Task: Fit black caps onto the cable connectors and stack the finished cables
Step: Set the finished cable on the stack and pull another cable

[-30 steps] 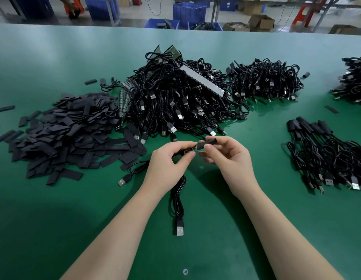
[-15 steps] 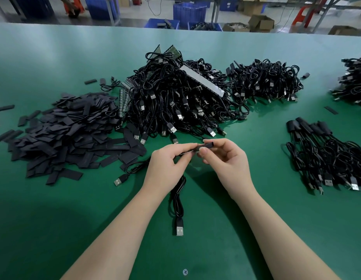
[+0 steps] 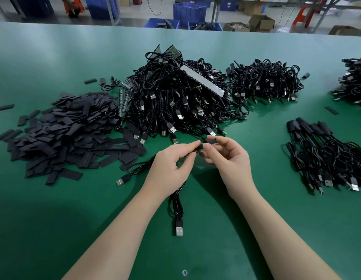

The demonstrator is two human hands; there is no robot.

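Note:
My left hand (image 3: 171,164) pinches the connector end of a black cable (image 3: 177,205), whose USB plug (image 3: 179,229) lies on the green table (image 3: 54,219) between my forearms. My right hand (image 3: 228,158) pinches a black cap (image 3: 211,142) that sits over that connector; the connector itself is hidden by fingers and cap. A pile of loose black caps (image 3: 64,134) lies to the left. A big heap of uncapped cables (image 3: 175,98) is behind my hands. A stack of capped cables (image 3: 327,154) lies to the right.
A second cable heap (image 3: 266,81) sits at the back right and another (image 3: 355,81) at the far right edge. A loose cable with USB plug (image 3: 123,179) lies left of my left hand. Blue crates (image 3: 189,11) and cardboard boxes (image 3: 260,23) stand beyond the table.
The cap in my right hand has slid further left over the connector, so my two hands' fingertips now sit closer together. The cable on the table has barely moved.

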